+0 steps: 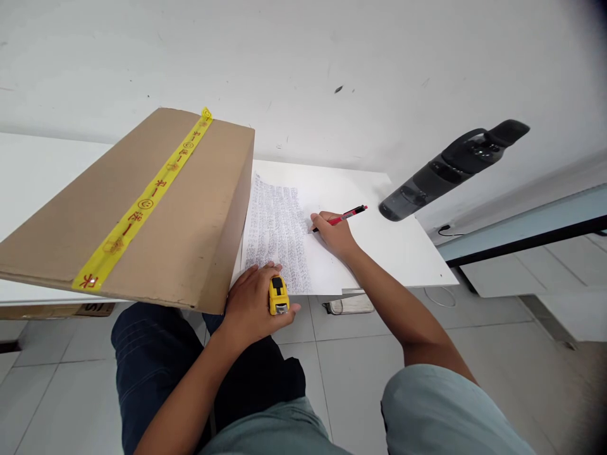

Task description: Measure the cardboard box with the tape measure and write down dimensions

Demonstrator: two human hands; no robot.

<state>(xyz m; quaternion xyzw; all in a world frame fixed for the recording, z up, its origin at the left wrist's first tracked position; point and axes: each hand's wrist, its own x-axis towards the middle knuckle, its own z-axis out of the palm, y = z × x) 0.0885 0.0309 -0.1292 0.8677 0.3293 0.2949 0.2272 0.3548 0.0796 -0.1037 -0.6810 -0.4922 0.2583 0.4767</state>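
Note:
My right hand (334,234) is closed around a red and black pen (348,215), its tip at the paper beside the rows of writing. The white sheet (277,234) is covered in dense handwriting on its left part, while its right part is blank. At the sheet's near edge, my left hand (253,306) grips a yellow and black tape measure (279,294) between thumb and forefinger. The fingertips of that hand rest on the lower left of the paper, close to a cardboard box (190,215).
Yellow printed tape (145,205) runs across the box, which covers the table's left side. A dark vacuum-like device (446,170) stands on the white table (379,253) at the right, near the wall (294,76). A pale object (351,305) lies below the table.

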